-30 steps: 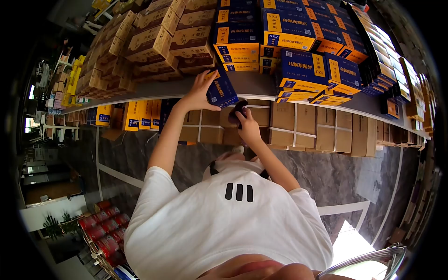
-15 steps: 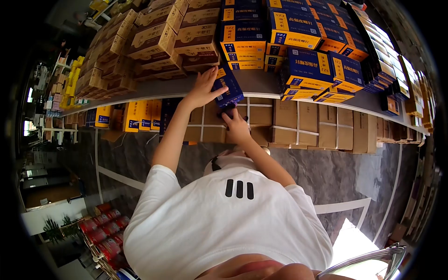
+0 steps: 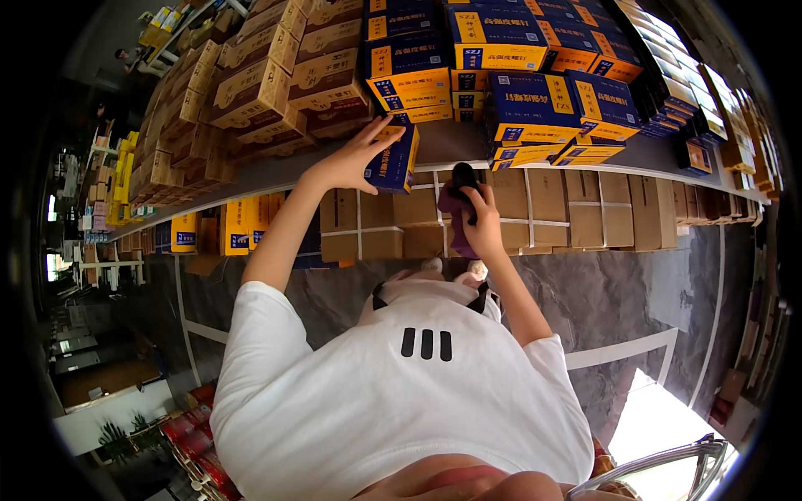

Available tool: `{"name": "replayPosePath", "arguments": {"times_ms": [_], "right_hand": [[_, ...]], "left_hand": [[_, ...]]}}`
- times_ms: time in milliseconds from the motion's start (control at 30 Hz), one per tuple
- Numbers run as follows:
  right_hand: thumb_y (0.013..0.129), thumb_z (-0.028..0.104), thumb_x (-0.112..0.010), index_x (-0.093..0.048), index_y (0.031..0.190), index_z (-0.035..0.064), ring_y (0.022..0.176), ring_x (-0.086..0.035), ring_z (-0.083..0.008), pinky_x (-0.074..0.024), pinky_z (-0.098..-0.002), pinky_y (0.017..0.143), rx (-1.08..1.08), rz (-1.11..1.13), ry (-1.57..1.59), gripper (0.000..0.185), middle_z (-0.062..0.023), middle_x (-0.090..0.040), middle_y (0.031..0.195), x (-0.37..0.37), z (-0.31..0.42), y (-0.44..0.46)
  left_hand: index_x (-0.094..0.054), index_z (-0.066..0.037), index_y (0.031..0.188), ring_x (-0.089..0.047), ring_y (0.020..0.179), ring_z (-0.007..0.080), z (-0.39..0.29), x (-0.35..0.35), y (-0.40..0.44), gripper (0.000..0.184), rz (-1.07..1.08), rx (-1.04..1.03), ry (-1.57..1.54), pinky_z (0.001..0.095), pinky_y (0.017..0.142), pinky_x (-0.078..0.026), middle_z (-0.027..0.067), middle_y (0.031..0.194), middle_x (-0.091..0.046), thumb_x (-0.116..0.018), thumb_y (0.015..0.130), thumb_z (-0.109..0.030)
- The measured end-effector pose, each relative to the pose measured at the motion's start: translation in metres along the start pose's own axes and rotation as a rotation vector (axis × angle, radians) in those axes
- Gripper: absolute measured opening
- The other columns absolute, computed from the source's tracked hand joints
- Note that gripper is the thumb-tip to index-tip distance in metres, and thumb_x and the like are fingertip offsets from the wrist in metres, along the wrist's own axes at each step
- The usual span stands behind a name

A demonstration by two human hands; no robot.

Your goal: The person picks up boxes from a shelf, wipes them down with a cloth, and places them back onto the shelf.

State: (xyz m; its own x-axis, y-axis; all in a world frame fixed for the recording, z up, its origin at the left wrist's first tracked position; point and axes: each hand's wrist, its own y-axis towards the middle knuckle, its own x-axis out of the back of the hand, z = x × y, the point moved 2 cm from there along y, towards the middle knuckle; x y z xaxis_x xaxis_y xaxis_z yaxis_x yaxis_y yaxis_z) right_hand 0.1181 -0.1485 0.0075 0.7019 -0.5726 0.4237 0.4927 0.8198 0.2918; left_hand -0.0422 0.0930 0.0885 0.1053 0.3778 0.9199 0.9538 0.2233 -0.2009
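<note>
A blue and orange box (image 3: 396, 160) stands at the front edge of the grey shelf (image 3: 451, 145). My left hand (image 3: 351, 160) is around its left side, fingers over the top and thumb at the lower front corner. To the right, my right hand (image 3: 482, 219) is wrapped round a dark handle on a purple cloth-like item (image 3: 456, 219), held just in front of the shelf edge. Stacked blue and orange boxes (image 3: 409, 75) are behind the held box, and more such boxes (image 3: 531, 104) stand to the right.
Brown cartons (image 3: 259, 90) are piled at the back left of the shelf. Strapped cardboard boxes (image 3: 547, 209) line the space below it. Red cans (image 3: 188, 434) stand at the lower left. Dark marbled floor (image 3: 618, 292) lies below.
My right hand has drawn away from the box to the right, with the dark and purple item. The box is now more upright in my left hand. The camera view has shifted slightly.
</note>
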Motion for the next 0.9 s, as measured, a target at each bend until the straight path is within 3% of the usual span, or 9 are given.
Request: {"name": "replayPosePath", "arguments": {"times_ms": [100, 200, 233, 333, 433, 567, 600, 700, 900], "right_hand": [[0.074, -0.008, -0.057, -0.056, 0.118, 0.0074, 0.103, -0.053, -0.0463, -0.0473, -0.045, 0.084, -0.079, 0.051, 0.116, 0.046, -0.0212, -0.05, 0.116, -0.021, 0.022, 0.019], [0.075, -0.007, -0.057, -0.055, 0.118, 0.0076, 0.102, -0.054, -0.0456, -0.0481, -0.0461, 0.082, 0.03, 0.009, 0.167, 0.045, -0.0207, -0.049, 0.12, -0.05, 0.035, 0.032], [0.076, -0.003, -0.058, -0.055, 0.117, 0.0086, 0.092, -0.057, -0.0455, -0.0502, -0.0478, 0.075, 0.067, 0.016, 0.169, 0.043, -0.0204, -0.05, 0.119, -0.062, 0.032, 0.032], [0.076, -0.004, -0.057, -0.057, 0.115, 0.0081, 0.093, -0.057, -0.0451, -0.0504, -0.0471, 0.076, 0.067, 0.095, 0.176, 0.041, -0.0193, -0.052, 0.119, -0.068, 0.009, 0.021], [0.075, -0.005, -0.057, -0.058, 0.113, 0.0074, 0.095, -0.057, -0.0442, -0.0505, -0.0467, 0.076, 0.023, 0.22, 0.119, 0.041, -0.0186, -0.054, 0.115, -0.061, 0.006, 0.017], [0.072, -0.008, -0.057, -0.057, 0.114, 0.0061, 0.094, -0.058, -0.0442, -0.0504, -0.0468, 0.075, 0.051, -0.029, 0.146, 0.044, -0.0191, -0.055, 0.113, -0.045, 0.034, 0.047], [0.071, -0.009, -0.057, -0.057, 0.114, 0.0057, 0.094, -0.058, -0.0443, -0.0503, -0.0467, 0.075, 0.052, -0.03, 0.12, 0.045, -0.0192, -0.055, 0.113, -0.045, 0.038, 0.058], [0.072, -0.008, -0.056, -0.058, 0.114, 0.0043, 0.094, -0.059, -0.0431, -0.0508, -0.0457, 0.075, 0.122, -0.033, 0.047, 0.044, -0.02, -0.057, 0.112, -0.054, 0.026, 0.08], [0.072, -0.006, -0.057, -0.063, 0.11, 0.0042, 0.094, -0.06, -0.0401, -0.0509, -0.0428, 0.08, 0.145, 0.364, 0.061, 0.04, -0.0162, -0.062, 0.109, -0.029, 0.012, 0.039]], "left_hand": [[-0.011, -0.027, 0.153, -0.017, 0.142, 0.0415, -0.017, 0.002, -0.007, 0.126, -0.027, -0.04, 0.056, 0.0505, 0.115, -0.028, 0.0199, 0.156, -0.008, -0.09, 0.056, -0.024], [-0.007, -0.02, 0.154, -0.015, 0.143, 0.0406, -0.024, -0.008, -0.022, 0.125, -0.08, 0.301, 0.045, 0.0515, 0.114, -0.027, 0.0224, 0.155, -0.009, -0.089, 0.061, -0.032], [-0.007, -0.02, 0.154, -0.015, 0.143, 0.0406, -0.02, -0.018, -0.024, 0.125, -0.08, 0.301, 0.049, 0.0515, 0.114, -0.027, 0.0224, 0.155, -0.009, -0.089, 0.061, -0.032], [0.004, -0.011, 0.152, -0.012, 0.143, 0.0449, -0.012, -0.04, -0.027, 0.128, -0.321, 0.159, -0.331, 0.0501, 0.114, -0.025, 0.0303, 0.153, -0.006, -0.085, 0.066, -0.043], [0.008, -0.009, 0.152, -0.009, 0.143, 0.0455, -0.017, -0.049, -0.029, 0.13, -0.354, 0.237, -0.248, 0.0506, 0.114, -0.024, 0.0328, 0.152, -0.004, -0.083, 0.067, -0.05], [-0.003, 0.002, 0.15, -0.019, 0.14, 0.0493, -0.032, -0.05, -0.024, 0.126, -0.454, 0.445, -0.194, 0.0499, 0.11, -0.031, 0.0394, 0.148, -0.013, -0.08, 0.068, -0.056], [-0.009, 0.006, 0.148, -0.036, 0.13, 0.049, -0.034, -0.051, -0.024, 0.122, -0.569, 0.398, -0.095, 0.0472, 0.104, -0.04, 0.038, 0.139, -0.029, -0.079, 0.069, -0.056], [-0.004, 0.003, 0.15, -0.045, 0.123, 0.0415, -0.042, -0.052, -0.026, 0.12, -0.473, 0.547, -0.166, 0.0461, 0.099, -0.043, 0.0291, 0.134, -0.039, -0.078, 0.073, -0.053], [-0.007, 0.005, 0.149, -0.05, 0.112, 0.0412, -0.044, -0.07, -0.024, 0.119, -0.658, 0.536, -0.188, 0.045, 0.092, -0.046, 0.0281, 0.123, -0.044, -0.077, 0.073, -0.053]]}}
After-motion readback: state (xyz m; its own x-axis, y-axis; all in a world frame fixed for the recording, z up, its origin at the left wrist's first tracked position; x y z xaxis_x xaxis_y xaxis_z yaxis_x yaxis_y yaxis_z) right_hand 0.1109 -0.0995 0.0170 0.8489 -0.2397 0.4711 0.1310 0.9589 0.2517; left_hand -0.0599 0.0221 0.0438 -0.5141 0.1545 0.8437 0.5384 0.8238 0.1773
